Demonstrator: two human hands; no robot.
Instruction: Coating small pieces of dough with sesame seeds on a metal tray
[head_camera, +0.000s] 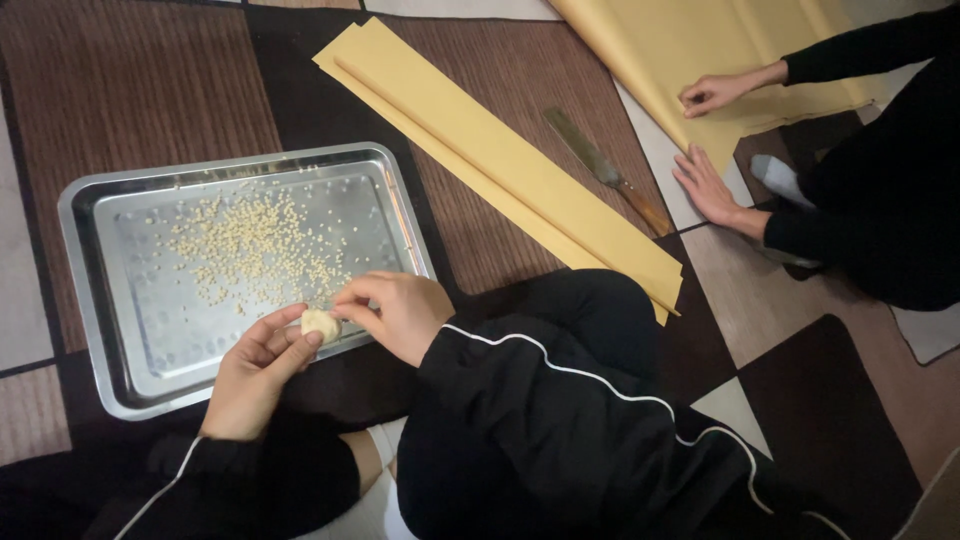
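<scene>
Patterned floor, one steel tray (85, 215), two hands (252, 372) (395, 312) pinching one pale lump (320, 323)

The floor (150, 80) is covered by a rug with brown and black squares, and pale tiles show at the edges. On the rug lies a metal tray (85, 290) with many small pale grains scattered inside. To the right of the tray lies a long folded strip of yellow paper (500, 150), set diagonally. Just beside the strip is a knife (605, 170) with a wooden handle. A bigger yellow sheet (680, 45) lies at the top right.
</scene>
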